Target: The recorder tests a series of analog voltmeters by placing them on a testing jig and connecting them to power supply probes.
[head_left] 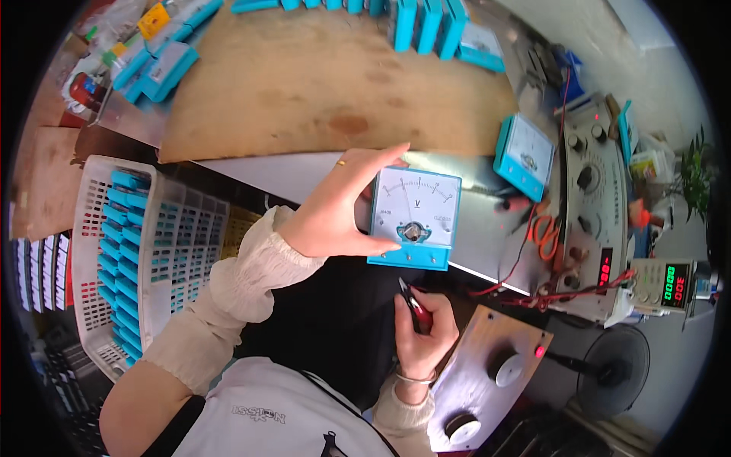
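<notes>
My left hand (pixel 343 206) grips a blue panel meter (pixel 415 217) by its left edge and holds it up, white dial face toward me, above the bench front. A ring sits on one finger. My right hand (pixel 422 327) is lower, near my lap, closed around a small tool with dark red handles (pixel 415 308) whose tip points up toward the meter's underside. A bracelet circles that wrist.
A second blue meter (pixel 524 156) stands on the metal bench next to a test unit (pixel 598 206) with knobs, red wires and lit displays. A white basket (pixel 91 259) of blue meters is at left. More blue meters line the wooden board (pixel 320 76). A metal panel with knobs (pixel 487 381) lies at lower right.
</notes>
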The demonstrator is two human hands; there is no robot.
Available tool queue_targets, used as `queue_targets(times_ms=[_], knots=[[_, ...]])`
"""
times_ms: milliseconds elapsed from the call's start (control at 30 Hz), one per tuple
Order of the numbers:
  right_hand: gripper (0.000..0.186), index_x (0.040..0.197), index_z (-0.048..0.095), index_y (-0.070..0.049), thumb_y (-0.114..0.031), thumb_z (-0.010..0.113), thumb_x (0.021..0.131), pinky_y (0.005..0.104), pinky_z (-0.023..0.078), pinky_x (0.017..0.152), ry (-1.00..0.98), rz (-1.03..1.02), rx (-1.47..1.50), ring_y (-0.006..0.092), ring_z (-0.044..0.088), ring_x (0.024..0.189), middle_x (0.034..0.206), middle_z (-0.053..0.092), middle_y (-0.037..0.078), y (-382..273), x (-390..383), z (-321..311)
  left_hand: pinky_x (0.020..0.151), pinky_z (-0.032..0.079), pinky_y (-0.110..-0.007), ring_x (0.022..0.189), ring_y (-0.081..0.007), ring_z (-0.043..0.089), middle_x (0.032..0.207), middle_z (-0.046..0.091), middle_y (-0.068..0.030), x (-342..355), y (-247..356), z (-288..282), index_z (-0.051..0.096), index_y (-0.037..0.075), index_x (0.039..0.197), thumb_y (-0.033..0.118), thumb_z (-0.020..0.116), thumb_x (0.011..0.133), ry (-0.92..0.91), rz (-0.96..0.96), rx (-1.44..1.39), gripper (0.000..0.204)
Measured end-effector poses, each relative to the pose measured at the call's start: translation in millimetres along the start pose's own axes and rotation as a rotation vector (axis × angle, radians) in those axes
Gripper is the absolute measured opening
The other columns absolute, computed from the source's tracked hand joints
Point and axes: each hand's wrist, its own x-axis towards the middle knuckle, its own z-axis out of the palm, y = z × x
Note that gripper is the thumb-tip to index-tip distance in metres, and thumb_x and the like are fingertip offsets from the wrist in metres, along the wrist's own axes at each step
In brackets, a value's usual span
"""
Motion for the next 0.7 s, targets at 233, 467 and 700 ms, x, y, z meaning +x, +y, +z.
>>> queue_targets(times_ms=[233,467,700], knots=[[0.022,0.088,0.065,0.000,0.001,0.083,0.075,0.0286,0.050,0.058,0.047,-0.370,0.243,0.0229,0.060,0.058,0.074,0.063,0.010,-54,48,34,0.098,0.044,-0.034,0.119,-0.0210,0.052,0.139,0.051,-0.0104,8,-20,4,0.032,0.008,0.156,0.014,0.091,0.066,0.045,-0.107,-0.226,0.108],[0.020,0.086,0.065,0.000,-0.002,0.083,0.076,0.0283,0.048,0.055,-0.004,-0.294,0.122,0.0184,0.060,0.058,0.073,0.064,0.008,-64,40,42,0.105,0.037,-0.041,0.120,-0.0285,0.048,0.135,0.057,-0.0095,-1,-19,9,0.036,0.009,0.153,0.015,0.090,0.062,0.124,-0.045,-0.250,0.106],[0.033,0.100,0.062,-0.002,-0.001,0.086,0.077,0.0212,0.048,0.062,0.048,-0.037,0.574,0.0081,0.060,0.077,0.095,0.064,0.005,-49,23,36,0.108,0.032,-0.042,0.120,-0.0301,0.048,0.135,0.058,-0.0098,-3,-19,11,0.035,0.007,0.154,0.015,0.089,0.061,0.089,0.054,-0.148,0.107]])
